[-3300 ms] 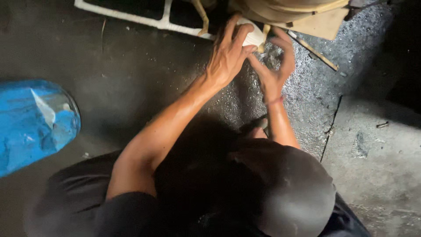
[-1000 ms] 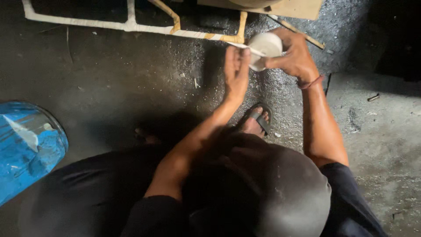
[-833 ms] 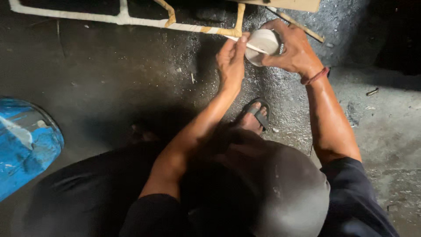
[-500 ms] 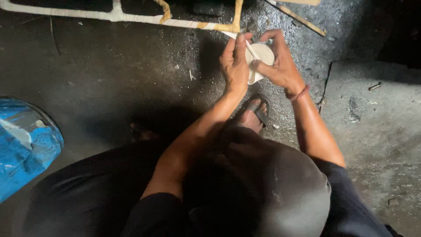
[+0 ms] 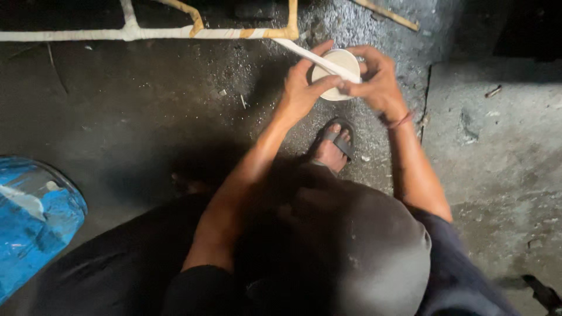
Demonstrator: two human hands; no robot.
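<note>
Person crouched on the dark concrete floor, both hands raised in front of the knees. Left hand cupped the roll of white tape from the left, fingers curled over its rim and thumb across the face, so clenched on the roll. Right hand gripped the far side of the same roll, its fingers pinching where the tape strip left the roll.

The strip ran taut, up and to the left, to the corner of the wrapped frame, a white-bound bar with tan joints lying on the floor. Roll was off the floor, just right of that corner, above the sandalled foot.

Judgement on doing this well: tension was the thing. The strip looked flat, with no twist visible, and it should be kept so by holding the roll's face square to the bar. One hand brakes the roll while the other guides the strip, so slack never builds. Each turn should overlap the last to leave no bare gaps at the joint. Risks: the strip folding on itself, or picking up grit off the floor.

Blue plastic sack sat well apart at the left. A loose stick lay beyond the frame.
</note>
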